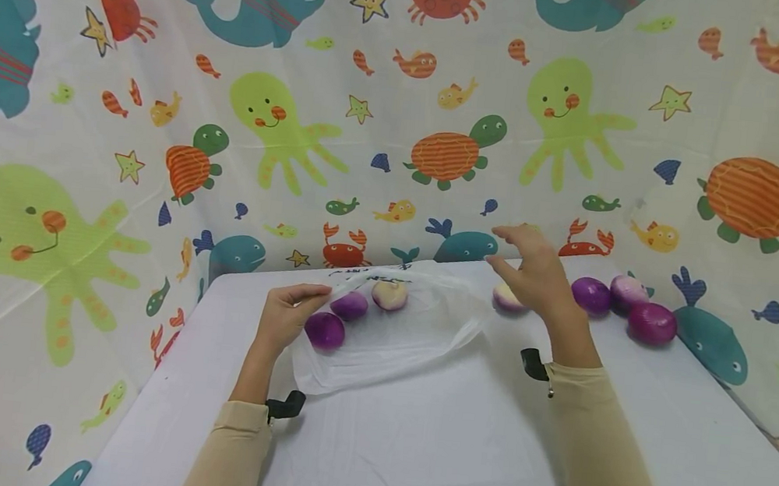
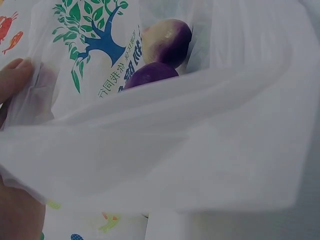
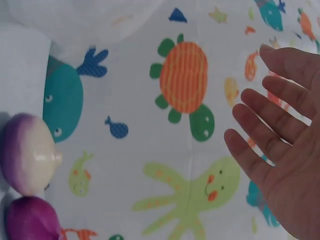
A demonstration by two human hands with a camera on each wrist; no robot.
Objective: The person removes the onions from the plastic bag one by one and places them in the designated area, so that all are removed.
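A thin white plastic bag (image 1: 415, 347), printed with a green-leaved tree, lies with its mouth spread. My left hand (image 1: 284, 315) pinches its edge at the left side. Inside sit purple onions (image 1: 325, 331) and an onion with a pale end (image 1: 389, 295); the left wrist view shows a purple-and-white onion (image 2: 167, 43) past the rim. My right hand (image 1: 534, 273) is raised right of the bag, holding nothing, with fingers spread apart. Below it on the table rests a pale-and-purple onion (image 1: 509, 298), partly hidden by that hand.
Three more purple onions (image 1: 652, 324) lie together at the table's right edge. The white-covered table (image 1: 411, 456) meets a curtain (image 1: 372, 132) printed with sea animals at its back and sides.
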